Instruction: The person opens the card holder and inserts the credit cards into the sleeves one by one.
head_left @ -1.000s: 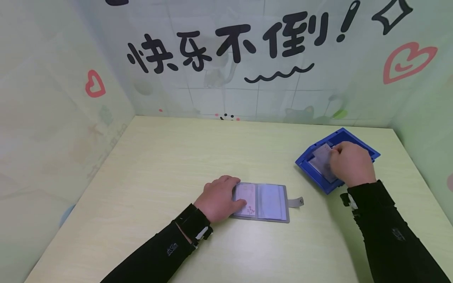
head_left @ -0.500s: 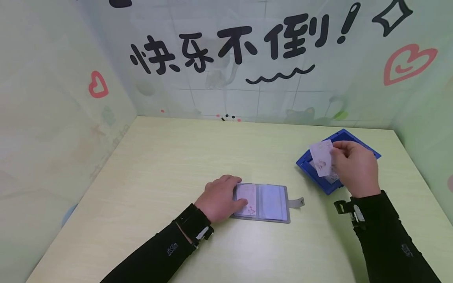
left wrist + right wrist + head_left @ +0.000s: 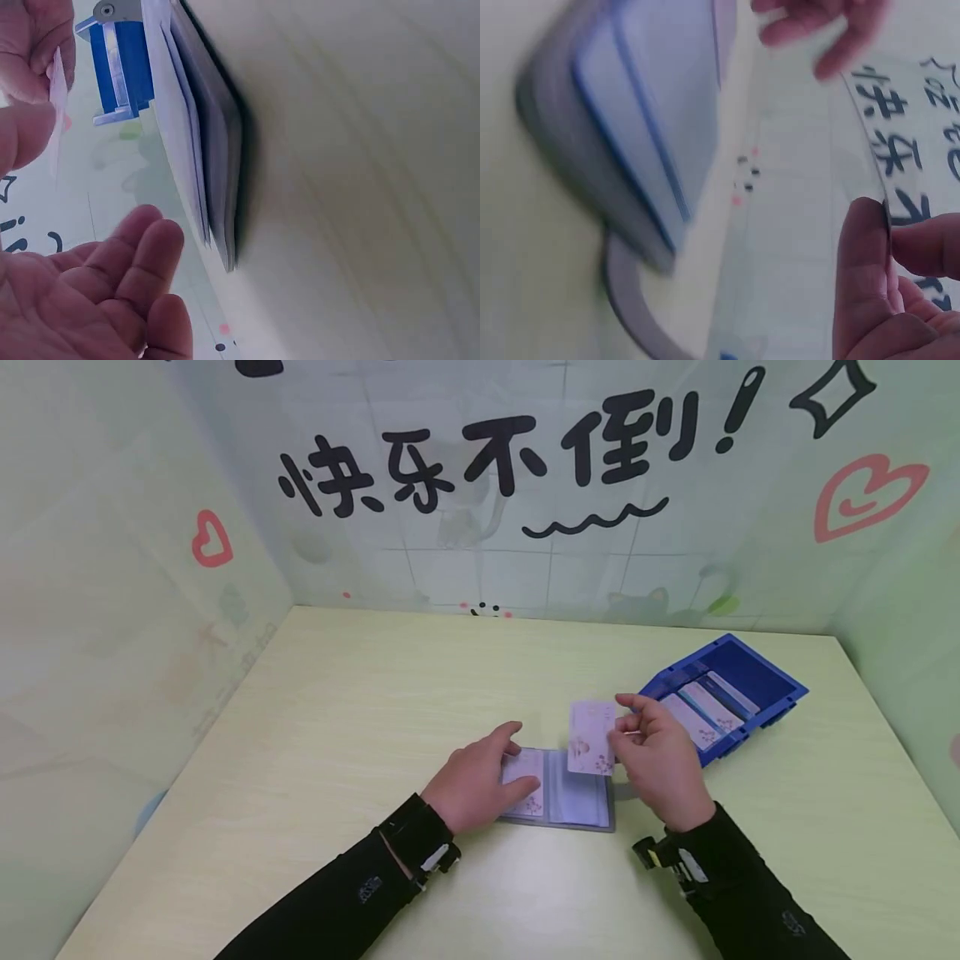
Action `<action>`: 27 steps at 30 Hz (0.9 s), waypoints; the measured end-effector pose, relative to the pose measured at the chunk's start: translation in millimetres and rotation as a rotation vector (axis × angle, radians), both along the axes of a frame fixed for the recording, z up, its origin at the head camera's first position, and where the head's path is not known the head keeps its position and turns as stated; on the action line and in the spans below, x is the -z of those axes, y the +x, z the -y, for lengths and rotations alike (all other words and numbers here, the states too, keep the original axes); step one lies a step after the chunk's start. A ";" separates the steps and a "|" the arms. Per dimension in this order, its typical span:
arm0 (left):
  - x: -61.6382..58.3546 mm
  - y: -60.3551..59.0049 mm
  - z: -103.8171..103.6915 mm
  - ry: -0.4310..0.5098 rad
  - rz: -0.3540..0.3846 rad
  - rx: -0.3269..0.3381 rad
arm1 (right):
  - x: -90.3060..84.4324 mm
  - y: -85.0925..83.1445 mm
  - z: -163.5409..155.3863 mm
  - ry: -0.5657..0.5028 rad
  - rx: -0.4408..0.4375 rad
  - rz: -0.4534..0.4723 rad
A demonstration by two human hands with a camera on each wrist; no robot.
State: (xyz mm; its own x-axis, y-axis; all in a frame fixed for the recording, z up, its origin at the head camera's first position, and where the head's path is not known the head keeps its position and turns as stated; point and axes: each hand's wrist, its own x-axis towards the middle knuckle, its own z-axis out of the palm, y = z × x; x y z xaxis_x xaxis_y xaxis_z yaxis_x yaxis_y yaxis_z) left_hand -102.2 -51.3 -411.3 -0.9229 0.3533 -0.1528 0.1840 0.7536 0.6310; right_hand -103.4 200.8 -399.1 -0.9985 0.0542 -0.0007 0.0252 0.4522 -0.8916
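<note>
My right hand (image 3: 663, 764) pinches a pinkish card (image 3: 591, 737) with a flower print between thumb and fingers, above the right page of a card holder. The card holder (image 3: 577, 802) lies spread on the table, grey-edged, with clear sleeves and a card in its left pocket. Its grey snap strap (image 3: 120, 9) shows in the left wrist view. Over the left page, my left hand (image 3: 480, 781) has its fingers loosely extended, holding nothing. In the right wrist view the pinched card (image 3: 871, 139) appears edge-on, with the holder (image 3: 652, 97) beneath.
A blue plastic box (image 3: 768, 681) stands at the back right with several similar cards in it. Printed walls border the pale wooden table (image 3: 390, 685) at the back and both sides.
My right hand has lifted a card out of the blue box and carried it left to above the holder. My left hand has raised its fingers off the left page.
</note>
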 end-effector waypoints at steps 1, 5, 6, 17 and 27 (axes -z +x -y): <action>-0.1 0.9 -1.2 0.021 0.008 0.002 | 3.5 1.3 5.7 -0.020 -0.011 0.010; 2.3 3.6 -5.0 0.081 0.008 0.014 | 11.7 4.9 20.2 -0.060 -0.025 0.061; 2.8 3.9 -5.8 0.088 0.004 0.017 | 12.8 5.6 22.1 -0.071 -0.027 0.068; 1.1 2.7 -14.2 0.159 -0.041 0.039 | 15.0 9.4 30.0 -0.188 -0.077 0.101; 4.9 0.8 -15.5 0.240 -0.055 0.031 | 15.0 11.5 30.4 -0.150 -0.143 0.069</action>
State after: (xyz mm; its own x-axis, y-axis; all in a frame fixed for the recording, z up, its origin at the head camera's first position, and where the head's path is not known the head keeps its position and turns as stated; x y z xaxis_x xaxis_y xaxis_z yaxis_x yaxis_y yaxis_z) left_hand -101.4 -35.8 -416.2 -0.9155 0.4022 -0.0111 0.2438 0.5765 0.7799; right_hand -91.9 170.3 -414.1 -0.9934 -0.0937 -0.0665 0.0335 0.3180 -0.9475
